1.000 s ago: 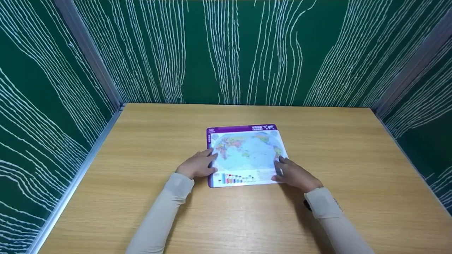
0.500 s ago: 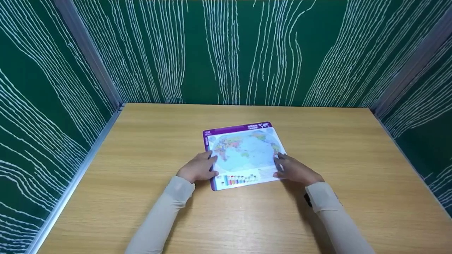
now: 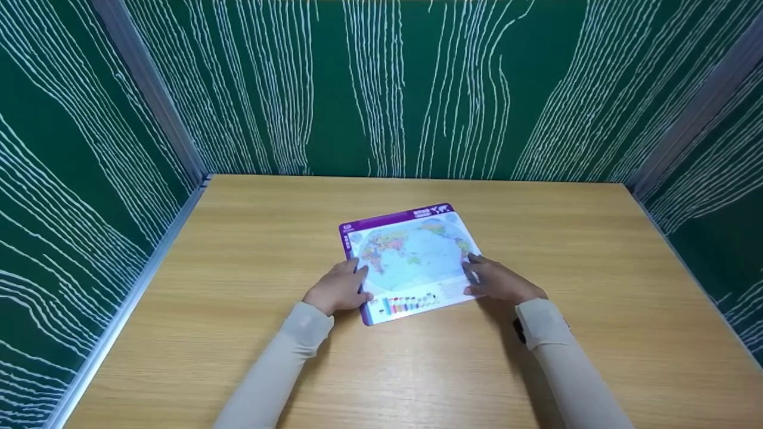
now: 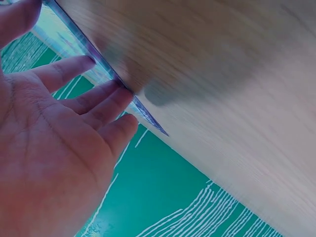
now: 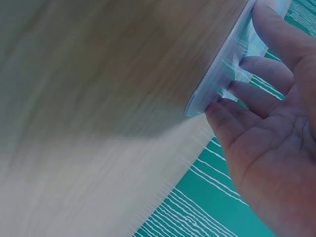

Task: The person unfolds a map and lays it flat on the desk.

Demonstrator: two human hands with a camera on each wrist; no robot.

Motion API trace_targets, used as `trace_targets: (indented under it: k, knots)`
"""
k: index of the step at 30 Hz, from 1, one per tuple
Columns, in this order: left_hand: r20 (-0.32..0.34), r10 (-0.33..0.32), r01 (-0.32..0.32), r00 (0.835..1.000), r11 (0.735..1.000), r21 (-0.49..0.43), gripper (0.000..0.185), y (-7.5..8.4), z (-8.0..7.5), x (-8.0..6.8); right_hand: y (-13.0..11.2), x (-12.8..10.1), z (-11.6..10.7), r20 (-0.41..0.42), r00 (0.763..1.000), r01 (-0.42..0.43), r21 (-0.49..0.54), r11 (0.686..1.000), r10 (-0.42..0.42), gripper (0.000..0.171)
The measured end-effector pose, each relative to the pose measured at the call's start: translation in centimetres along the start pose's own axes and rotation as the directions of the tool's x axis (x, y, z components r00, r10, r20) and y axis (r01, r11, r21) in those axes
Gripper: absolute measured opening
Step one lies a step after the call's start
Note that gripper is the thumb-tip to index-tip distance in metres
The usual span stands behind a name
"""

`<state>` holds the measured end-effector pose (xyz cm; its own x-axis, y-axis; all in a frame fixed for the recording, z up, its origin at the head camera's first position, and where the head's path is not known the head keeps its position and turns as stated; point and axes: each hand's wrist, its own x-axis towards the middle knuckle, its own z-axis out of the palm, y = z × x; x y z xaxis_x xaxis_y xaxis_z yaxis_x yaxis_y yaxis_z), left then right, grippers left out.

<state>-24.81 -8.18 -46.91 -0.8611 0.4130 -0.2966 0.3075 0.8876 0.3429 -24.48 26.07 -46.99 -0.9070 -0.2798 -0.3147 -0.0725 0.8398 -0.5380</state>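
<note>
The left hand [image 3: 338, 290] lay at the left edge of the world map board [image 3: 411, 262], fingers nearly straight and pressed against that edge; in the left wrist view the fingertips [image 4: 118, 94] met the board's thin purple rim [image 4: 123, 94] without curling round it. The board sat flat on the wooden surface [image 3: 238, 250], near its middle, turned a little so that its far left corner pointed toward the green panelled back wall [image 3: 381, 89]. The right hand [image 3: 499, 281] rested at the board's right edge, fingers likewise extended, thumb on top near the printed map; the right wrist view showed the fingertips [image 5: 232, 101] touching the rounded near corner [image 5: 197, 106].

Since neither hand actually gripped the board, uneven pressure from the two sides could have spun it further or sent it skating across the smooth wood. A thin, flat board was also hard to lift from its edges: fingertips might have slipped off the rim.
</note>
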Motion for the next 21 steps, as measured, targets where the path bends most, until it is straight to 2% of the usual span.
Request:
trace_targets:
  k: [10, 13, 19, 21]
  knots:
    - [-0.006, -0.028, 0.027, 1.000, 1.000, -0.007, 0.069, 0.74, 0.32, -0.27, 0.16, 0.35, -0.23, 0.028, 0.999, -0.046, 0.072, 0.996, 0.044, 0.071]
    - [-0.015, -0.019, 0.019, 1.000, 1.000, 0.008, 0.069, 0.84, 0.39, -0.38, 0.19, 0.44, -0.35, 0.033, 0.998, -0.051, 0.095, 0.994, 0.048, 0.071]
    - [-0.040, 0.018, -0.016, 0.999, 0.999, 0.049, 0.069, 0.83, 0.62, -0.25, 0.20, 0.75, -0.42, 0.016, 1.000, 0.010, 0.057, 0.998, -0.011, 0.069]
    - [-0.040, 0.012, -0.010, 0.999, 0.999, 0.046, 0.070, 0.88, 0.65, -0.19, 0.12, 0.69, -0.40, 0.020, 1.000, -0.021, 0.099, 0.995, 0.019, 0.068]
